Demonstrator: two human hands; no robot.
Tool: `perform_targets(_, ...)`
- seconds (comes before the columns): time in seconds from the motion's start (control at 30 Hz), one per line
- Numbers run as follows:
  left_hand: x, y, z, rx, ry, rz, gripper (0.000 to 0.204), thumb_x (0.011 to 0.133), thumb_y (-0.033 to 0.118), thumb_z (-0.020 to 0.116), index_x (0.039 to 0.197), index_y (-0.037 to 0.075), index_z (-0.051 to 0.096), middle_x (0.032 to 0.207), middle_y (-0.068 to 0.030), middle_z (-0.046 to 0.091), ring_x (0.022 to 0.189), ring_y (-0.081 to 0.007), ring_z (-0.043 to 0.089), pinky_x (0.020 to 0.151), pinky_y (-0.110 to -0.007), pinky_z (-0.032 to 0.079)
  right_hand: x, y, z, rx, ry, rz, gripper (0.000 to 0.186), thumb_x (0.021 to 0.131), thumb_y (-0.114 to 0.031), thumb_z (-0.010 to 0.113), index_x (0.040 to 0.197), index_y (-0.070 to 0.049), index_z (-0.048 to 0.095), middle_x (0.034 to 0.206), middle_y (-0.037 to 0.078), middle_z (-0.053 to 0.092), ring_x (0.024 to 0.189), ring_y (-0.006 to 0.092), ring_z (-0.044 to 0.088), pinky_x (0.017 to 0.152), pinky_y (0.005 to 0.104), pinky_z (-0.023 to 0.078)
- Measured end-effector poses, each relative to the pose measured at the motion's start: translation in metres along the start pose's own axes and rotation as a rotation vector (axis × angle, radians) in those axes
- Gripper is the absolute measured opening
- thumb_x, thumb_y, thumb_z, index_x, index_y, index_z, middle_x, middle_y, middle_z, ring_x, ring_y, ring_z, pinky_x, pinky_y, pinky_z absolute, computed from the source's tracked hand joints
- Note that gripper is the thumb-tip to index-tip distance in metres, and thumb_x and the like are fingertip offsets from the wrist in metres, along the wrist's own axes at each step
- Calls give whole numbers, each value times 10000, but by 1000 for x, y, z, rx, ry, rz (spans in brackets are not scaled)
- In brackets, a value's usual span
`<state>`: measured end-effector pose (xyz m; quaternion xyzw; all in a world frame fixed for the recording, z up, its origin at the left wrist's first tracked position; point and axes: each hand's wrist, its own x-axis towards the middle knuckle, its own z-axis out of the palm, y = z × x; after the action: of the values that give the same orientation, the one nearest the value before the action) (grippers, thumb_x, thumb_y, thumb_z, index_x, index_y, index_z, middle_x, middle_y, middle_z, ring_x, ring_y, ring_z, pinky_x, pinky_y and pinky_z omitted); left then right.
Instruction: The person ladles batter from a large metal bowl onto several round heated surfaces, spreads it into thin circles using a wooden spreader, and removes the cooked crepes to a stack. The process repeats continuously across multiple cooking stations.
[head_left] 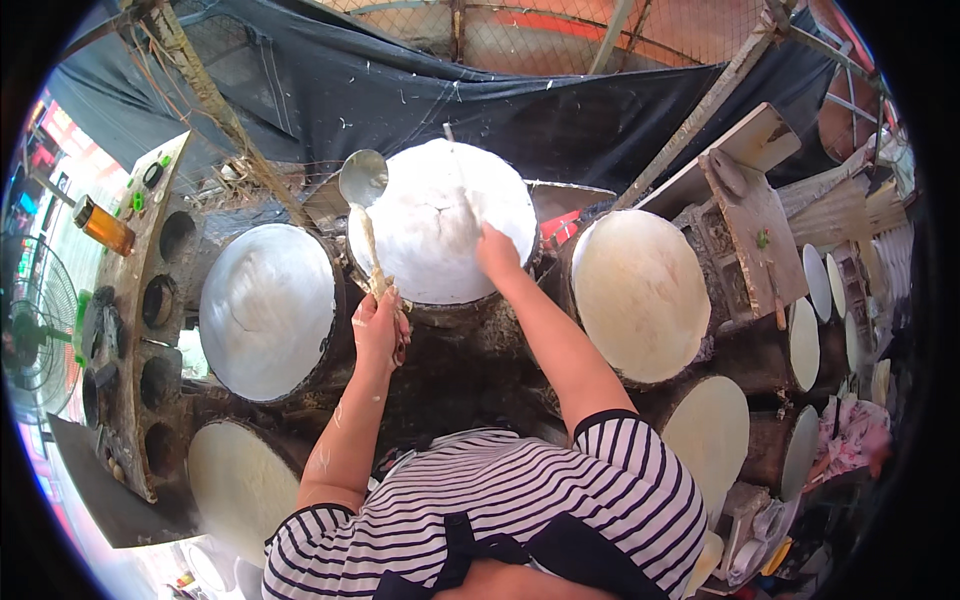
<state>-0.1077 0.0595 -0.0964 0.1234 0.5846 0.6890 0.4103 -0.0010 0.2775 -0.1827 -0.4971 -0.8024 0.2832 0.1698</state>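
The left hand (378, 325) is clenched around the wooden handle of a metal ladle (362, 180), whose shiny bowl rises to the far left of the middle steamer drum (443, 222); the handle crosses the drum's left rim. That drum, round and covered by a taut white sheet of batter or cloth, sits at the far centre of the scene. The right hand (497, 253) reaches onto the near right part of its white surface, fingers curled downward as if gripping a thin stick (466, 205) that runs away across the sheet, though the view is too blurred there to be sure. To the left stands a second drum (266, 308) with a greyish-white top, and to the right a third drum (640, 294) with a cream-coloured top. More pale round discs (806, 342) lie further right and near. On the far left, a board with round holes (150, 300) holds an amber bottle (104, 227). A dark tarpaulin (600, 120) hangs behind the drums.
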Motion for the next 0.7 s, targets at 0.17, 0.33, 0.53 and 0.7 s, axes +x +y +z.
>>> perform_targets(0.17,-1,-2,4,-62,60,30,184,897,225,539,896,41,528,601,-4,484,376,-87,425,332,-228,350,-30,-23,12,54,-138,-100,382,851,-179,434,1212,-73,502,940,241,608,891,417,569,792,472,452)
perform_targets(0.33,-9,-7,1,-55,80,25,185,898,226,541,892,41,534,619,2,492,381,-83,431,328,-227,348,-6,2,-8,61,-113,-102,368,854,-194,426,1197,-102,524,963,221,614,918,396,574,796,463,455)
perform_targets(0.53,-22,-7,4,-64,149,47,191,902,231,547,901,41,548,685,3,509,400,-79,444,330,-221,358,35,2,-16,-50,-204,-135,337,852,-191,410,1154,-121,545,1002,185,614,961,377,565,819,453,448)
perform_targets(0.7,-24,-10,6,-96,172,62,208,902,234,548,929,28,562,682,-1,509,399,-80,442,329,-223,360,-9,2,-16,66,-293,-231,375,846,-204,421,1197,-123,525,1036,181,605,980,362,560,835,436,445)
